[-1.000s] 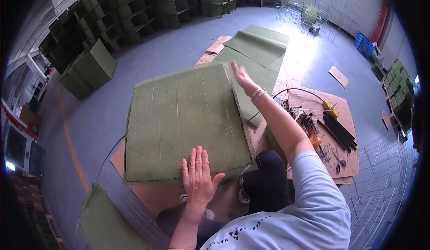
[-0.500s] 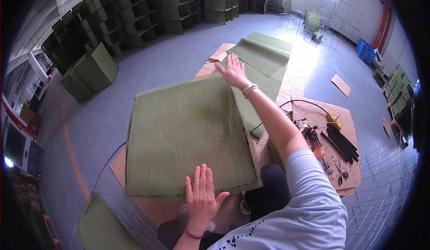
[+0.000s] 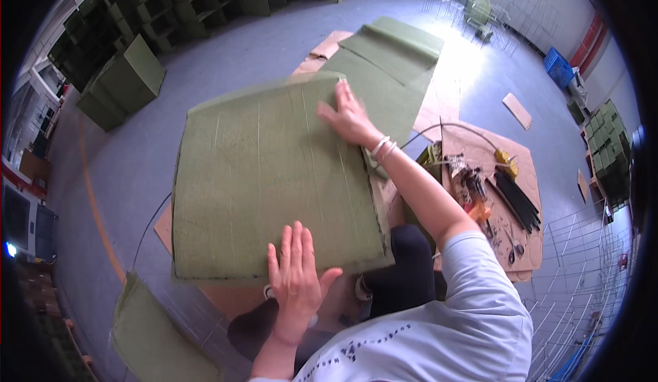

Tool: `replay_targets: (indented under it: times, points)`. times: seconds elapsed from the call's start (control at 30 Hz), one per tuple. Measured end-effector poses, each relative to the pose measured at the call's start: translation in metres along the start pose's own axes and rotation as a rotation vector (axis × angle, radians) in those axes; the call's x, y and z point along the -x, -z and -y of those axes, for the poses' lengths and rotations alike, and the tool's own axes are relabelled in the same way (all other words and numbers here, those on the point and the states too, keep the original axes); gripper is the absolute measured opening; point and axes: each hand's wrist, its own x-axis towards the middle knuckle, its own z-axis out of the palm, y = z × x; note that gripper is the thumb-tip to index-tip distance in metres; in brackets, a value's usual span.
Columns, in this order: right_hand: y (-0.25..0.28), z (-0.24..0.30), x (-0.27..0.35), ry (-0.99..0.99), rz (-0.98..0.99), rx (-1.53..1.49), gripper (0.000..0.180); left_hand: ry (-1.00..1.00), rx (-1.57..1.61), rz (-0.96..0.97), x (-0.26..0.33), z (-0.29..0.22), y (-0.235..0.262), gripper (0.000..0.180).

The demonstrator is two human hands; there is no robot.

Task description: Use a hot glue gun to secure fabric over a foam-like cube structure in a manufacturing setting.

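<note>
A large green fabric-covered box (image 3: pixel 260 190), with dark residue along its edges and faint straight lines across its upper face, is in front of me above my knees. My left hand (image 3: pixel 295 269) rests flat at its near edge, fingers stretched out and thumb apart. At the far right corner, my right hand (image 3: pixel 348 120) lies against the same face with fingers extended, slightly blurred. Neither hand grips anything. The box's underside is hidden.
Cardboard (image 3: pixel 528 152) on the right carries an orange-tipped tool (image 3: pixel 478 211), black sticks (image 3: pixel 514 204), scissors (image 3: pixel 514 247) and a yellow power socket (image 3: pixel 506 163). Green sheets (image 3: pixel 384 60) lie beyond. Wire frames (image 3: pixel 582 286) stand right; green boxes (image 3: pixel 123 84) stand far left.
My right hand has come down from above the far corner onto the box's top face. In view, the box and my left hand sit a little higher and further left.
</note>
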Motion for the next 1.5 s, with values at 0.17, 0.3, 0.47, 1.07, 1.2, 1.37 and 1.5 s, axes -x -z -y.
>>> replay_targets:
  times: [0.17,0.3,0.47,1.07,1.2,1.37,1.5]
  points:
    - [0.015,-0.002,-0.007,-0.145,0.123,-0.262,0.095,-0.001,0.006,-0.02,0.004,0.0,0.001,0.086]
    - [0.033,0.015,0.021,-0.052,-0.128,-0.096,0.094,0.009,0.029,-0.029,0.013,0.0,-0.001,0.085]
    - [0.012,0.007,0.047,-0.174,0.052,-0.205,0.092,-0.03,0.008,-0.008,0.005,0.0,0.0,0.085]
    - [0.047,0.042,0.174,0.007,-0.12,-0.788,0.067,-0.01,-0.056,-0.1,0.007,0.003,-0.009,0.08]
    - [0.052,0.06,0.206,0.333,-0.031,-0.123,0.074,-0.008,-0.051,-0.102,0.003,-0.001,0.0,0.081]
    - [0.034,0.047,0.201,0.181,-0.004,-0.585,0.065,-0.036,-0.054,-0.095,0.005,0.002,-0.007,0.081]
    - [0.057,0.042,0.211,0.082,-0.136,-0.793,0.063,-0.026,-0.08,-0.12,0.007,0.003,-0.008,0.081]
